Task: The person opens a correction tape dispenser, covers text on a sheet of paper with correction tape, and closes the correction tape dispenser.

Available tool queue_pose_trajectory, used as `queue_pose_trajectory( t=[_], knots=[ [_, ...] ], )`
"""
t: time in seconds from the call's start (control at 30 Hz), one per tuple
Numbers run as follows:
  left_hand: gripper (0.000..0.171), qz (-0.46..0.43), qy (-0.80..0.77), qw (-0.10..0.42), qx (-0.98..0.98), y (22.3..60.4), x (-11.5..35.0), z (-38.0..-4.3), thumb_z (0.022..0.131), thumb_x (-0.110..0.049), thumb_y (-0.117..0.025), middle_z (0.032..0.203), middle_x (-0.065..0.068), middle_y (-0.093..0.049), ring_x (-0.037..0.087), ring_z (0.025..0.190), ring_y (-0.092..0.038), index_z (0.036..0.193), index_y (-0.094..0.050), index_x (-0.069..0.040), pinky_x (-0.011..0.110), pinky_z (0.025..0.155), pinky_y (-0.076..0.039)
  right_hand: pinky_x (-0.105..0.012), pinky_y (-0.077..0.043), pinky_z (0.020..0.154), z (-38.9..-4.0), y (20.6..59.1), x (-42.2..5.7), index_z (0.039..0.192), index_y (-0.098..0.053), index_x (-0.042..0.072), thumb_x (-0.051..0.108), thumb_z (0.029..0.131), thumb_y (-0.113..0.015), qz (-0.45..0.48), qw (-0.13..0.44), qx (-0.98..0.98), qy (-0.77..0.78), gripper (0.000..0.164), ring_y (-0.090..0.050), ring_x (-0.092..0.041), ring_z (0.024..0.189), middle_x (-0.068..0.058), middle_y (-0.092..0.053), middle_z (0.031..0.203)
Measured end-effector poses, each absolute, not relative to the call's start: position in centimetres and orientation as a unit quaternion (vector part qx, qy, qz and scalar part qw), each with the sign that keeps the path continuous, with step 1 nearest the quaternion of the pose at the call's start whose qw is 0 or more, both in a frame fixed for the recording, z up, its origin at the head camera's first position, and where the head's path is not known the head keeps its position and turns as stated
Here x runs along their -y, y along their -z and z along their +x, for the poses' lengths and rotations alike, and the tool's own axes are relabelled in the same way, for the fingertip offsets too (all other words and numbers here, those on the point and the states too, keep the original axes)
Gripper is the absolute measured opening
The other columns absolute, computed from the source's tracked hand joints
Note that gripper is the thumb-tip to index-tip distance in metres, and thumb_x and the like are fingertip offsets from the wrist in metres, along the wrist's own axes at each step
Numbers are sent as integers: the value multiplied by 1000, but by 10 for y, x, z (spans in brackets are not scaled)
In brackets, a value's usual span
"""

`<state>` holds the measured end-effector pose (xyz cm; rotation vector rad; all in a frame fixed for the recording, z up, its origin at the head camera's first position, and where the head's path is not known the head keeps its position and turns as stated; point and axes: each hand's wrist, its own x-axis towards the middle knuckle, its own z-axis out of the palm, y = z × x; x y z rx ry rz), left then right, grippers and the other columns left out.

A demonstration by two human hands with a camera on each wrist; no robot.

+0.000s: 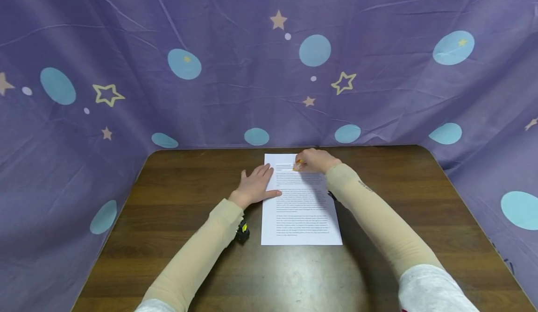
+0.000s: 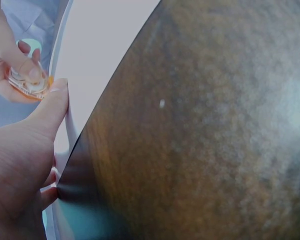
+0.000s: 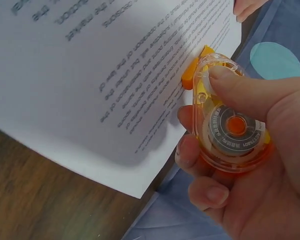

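Observation:
A printed sheet of paper (image 1: pixel 302 230) lies on the wooden table. My right hand (image 1: pixel 316 159) grips a correction tape dispenser (image 3: pixel 232 125), clear and orange with a reel inside, thumb on one side and fingers curled round the other. Its orange tip (image 3: pixel 190 74) is at the top lines of text on the page. My left hand (image 1: pixel 253 187) rests with spread fingers on the left edge of the sheet, its thumb (image 2: pixel 54 100) reaching over the paper. In the left wrist view the right hand (image 2: pixel 5 60) and dispenser show beyond that thumb.
The brown table (image 1: pixel 189 186) extends on both sides of the sheet. A purple curtain (image 1: pixel 235 92) with stars and blue ovals hangs right behind its far edge. A small black device (image 1: pixel 242 232) is strapped at the left wrist.

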<state>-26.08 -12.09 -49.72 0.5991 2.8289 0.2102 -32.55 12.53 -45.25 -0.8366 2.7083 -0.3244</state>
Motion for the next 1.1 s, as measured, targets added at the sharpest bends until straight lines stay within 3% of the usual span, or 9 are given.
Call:
queue_pose_trajectory(
  t=[0.33, 0.63, 1.1],
  knots=[
    [95, 204, -70, 117, -969, 495, 120, -260, 97, -66, -59, 173, 12, -21, 31, 159, -19, 165, -28, -8, 76, 117, -16, -50, -56, 92, -323, 452, -135, 115, -77, 14, 23, 100, -74, -292, 133, -940, 117, 18, -70, -26, 110, -3, -75, 119],
    [95, 204, -64, 117, -970, 495, 120, -260, 97, -67, -58, 173, 11, -20, 30, 159, -19, 166, -27, -9, 75, 117, -16, -49, -55, 97, -320, 452, -143, 128, -74, 11, 23, 98, -75, -276, 137, -945, 108, 32, -68, -30, 116, -8, -72, 130],
    [95, 205, -65, 117, -970, 497, 120, -261, 97, -67, -58, 173, 11, -20, 30, 159, -19, 166, -27, -9, 75, 117, -16, -51, -56, 93, -319, 454, -153, 126, -75, 10, 24, 99, -75, -280, 127, -947, 89, 30, -69, -32, 113, -9, -72, 128]
  ],
)
